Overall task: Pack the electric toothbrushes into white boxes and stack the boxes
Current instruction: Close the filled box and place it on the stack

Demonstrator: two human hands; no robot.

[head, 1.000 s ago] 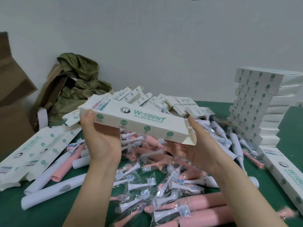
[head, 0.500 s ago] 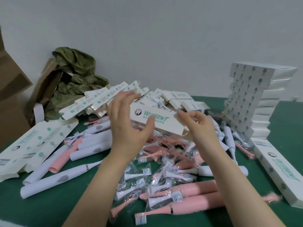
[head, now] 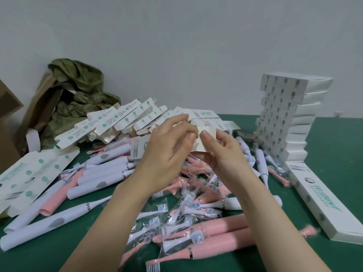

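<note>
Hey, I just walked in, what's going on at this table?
A person holds a white box with the left hand and right hand, both pinching its end flap, above a heap of pink and white toothbrushes on the green table. A stack of closed boxes stands on the right; flattened boxes lie on the left.
</note>
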